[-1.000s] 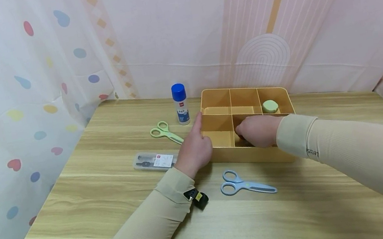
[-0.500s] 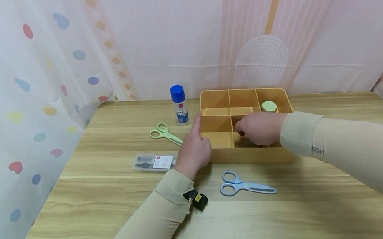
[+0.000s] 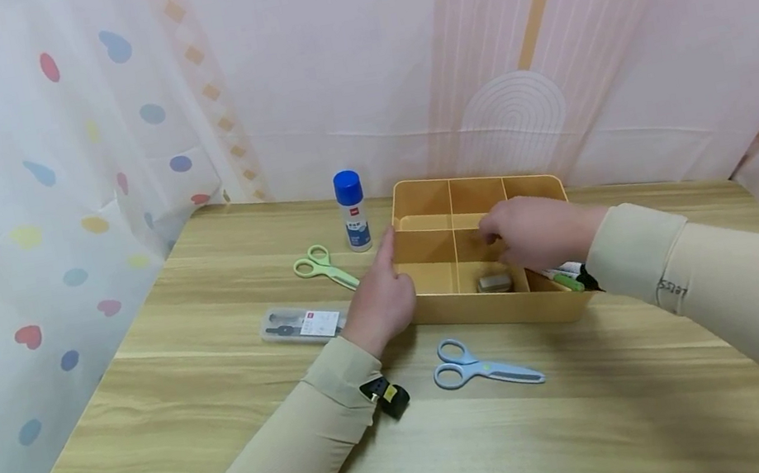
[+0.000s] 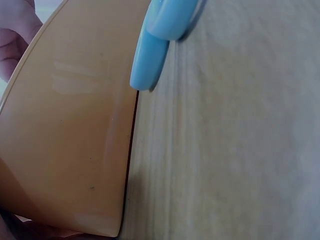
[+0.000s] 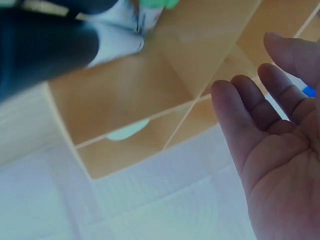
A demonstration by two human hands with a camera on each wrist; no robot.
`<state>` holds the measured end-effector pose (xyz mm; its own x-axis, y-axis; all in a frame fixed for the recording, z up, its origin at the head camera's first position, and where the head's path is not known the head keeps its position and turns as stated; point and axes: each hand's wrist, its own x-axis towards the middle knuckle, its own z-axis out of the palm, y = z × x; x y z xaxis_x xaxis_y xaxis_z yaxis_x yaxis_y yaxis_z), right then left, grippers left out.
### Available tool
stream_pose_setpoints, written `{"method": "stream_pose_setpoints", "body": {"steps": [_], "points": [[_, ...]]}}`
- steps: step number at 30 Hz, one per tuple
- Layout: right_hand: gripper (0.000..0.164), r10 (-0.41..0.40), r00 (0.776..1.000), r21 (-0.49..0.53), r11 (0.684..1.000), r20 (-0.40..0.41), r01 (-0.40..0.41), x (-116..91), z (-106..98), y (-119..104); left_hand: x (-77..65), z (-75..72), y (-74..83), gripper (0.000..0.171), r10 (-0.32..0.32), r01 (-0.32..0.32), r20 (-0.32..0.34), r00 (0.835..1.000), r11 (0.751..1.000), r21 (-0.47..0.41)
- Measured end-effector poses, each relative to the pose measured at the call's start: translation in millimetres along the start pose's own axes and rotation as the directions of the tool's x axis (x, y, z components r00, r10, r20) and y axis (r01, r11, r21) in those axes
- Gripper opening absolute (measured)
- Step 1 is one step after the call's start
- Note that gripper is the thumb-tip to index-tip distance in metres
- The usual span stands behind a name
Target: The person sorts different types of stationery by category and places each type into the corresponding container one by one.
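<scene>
My right hand (image 3: 540,230) hovers over the middle of the orange divided box (image 3: 498,313); in the right wrist view its loosely bent fingers (image 5: 227,110) hold nothing. Below it, a small grey-brown block (image 3: 495,283) lies in the front middle compartment. My left hand (image 3: 383,303) rests against the box's left side, index finger straight along the rim. Green and white pen-like things (image 3: 568,280) lie in the front right compartment, partly behind the right wrist. A pale green piece (image 5: 129,131) shows in the back right compartment in the right wrist view; the hand covers it in the head view.
Blue scissors (image 3: 488,369) lie in front of the box. To its left are green scissors (image 3: 324,267), an upright glue stick with a blue cap (image 3: 353,212) and a clear compass case (image 3: 299,323), partly behind the left hand. A curtain (image 3: 322,70) hangs behind the table.
My right hand has risen out of the front middle compartment and moved slightly right and back, uncovering the grey-brown block and the pen-like things. The left hand stays against the box.
</scene>
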<state>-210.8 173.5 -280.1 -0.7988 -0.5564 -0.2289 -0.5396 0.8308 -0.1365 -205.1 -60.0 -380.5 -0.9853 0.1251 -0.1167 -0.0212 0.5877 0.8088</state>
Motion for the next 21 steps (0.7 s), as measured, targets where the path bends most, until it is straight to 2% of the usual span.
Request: {"method": "stream_pose_setpoints", "body": {"steps": [9,15,21], "points": [[0.021,0.009,0.996,0.012,1.0,-0.09,-0.008,-20.6,-15.6,19.6,0.5,-0.4,-1.5,0.074,0.009,-0.009,-0.001,1.0,1.0,0.004],[0.03,0.097,0.989,0.074,0.993,-0.111,-0.089,-33.0,-17.7,34.6,0.8,-0.7,-2.3,0.074,0.001,-0.001,0.003,1.0,1.0,-0.006],[0.036,0.183,0.972,0.122,0.979,-0.145,-0.166,-45.6,-15.4,47.3,1.9,-1.6,-4.7,0.075,0.005,-0.005,-0.003,1.0,1.0,0.01]]}}
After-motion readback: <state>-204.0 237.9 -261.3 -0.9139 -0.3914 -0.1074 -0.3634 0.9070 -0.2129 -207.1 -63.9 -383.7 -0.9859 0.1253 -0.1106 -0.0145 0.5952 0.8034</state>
